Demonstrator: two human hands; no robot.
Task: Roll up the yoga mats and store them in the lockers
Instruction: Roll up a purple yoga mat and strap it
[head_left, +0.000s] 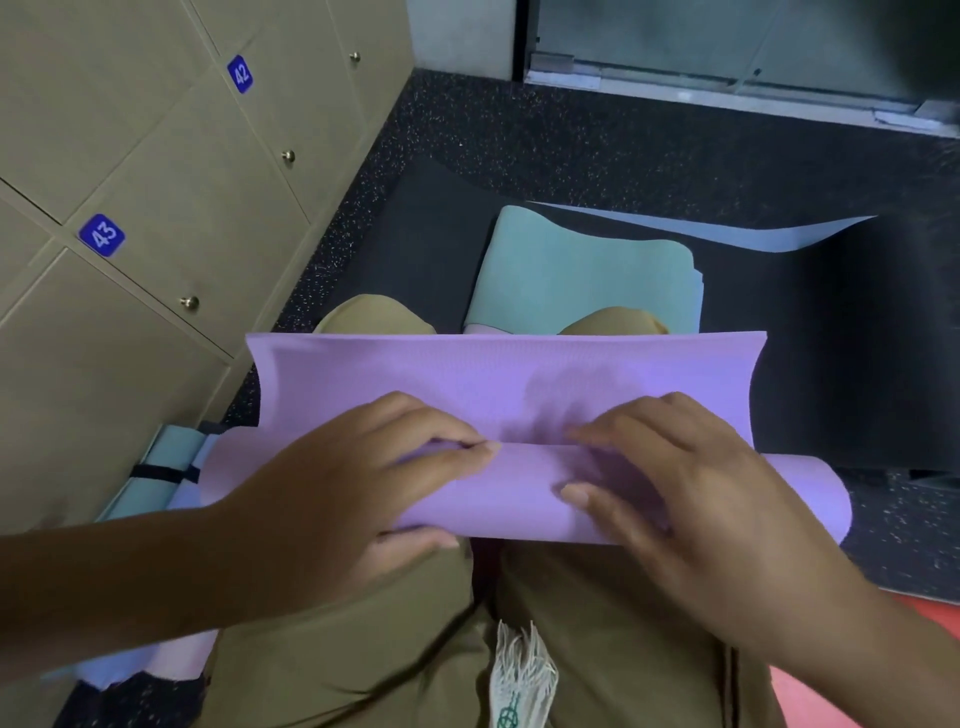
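Purple foam yoga mat (519, 395), head view, the only view on file: you have it across your lap, most of its length wound into a cylinder that lies on your thighs, with a short flat tail standing out over your knees and curling up slightly at both far corners. Status: rolling looks nearly complete, only that tail left to take in; storage not yet done. Your left hand (358, 488) grips the roll, fingers curled over the top to the seam and thumb tucked beneath; your right hand (670, 493) presses down on the roll with fingers spread and nearly straight, thumb on its near face. Surface: matte, finely textured, no visible creases; the roll's right end looks even. Also listed: a pale green folded mat (582, 275) on the dark floor mat (415, 249) beyond your knees, judged to be waiting its turn; a pale blue sheet edge (727, 234) behind it; a strapped pale green rolled bundle (156, 478) by your left side. Beige locker doors numbered 42 and 43 (171, 208) stand closed at your left.
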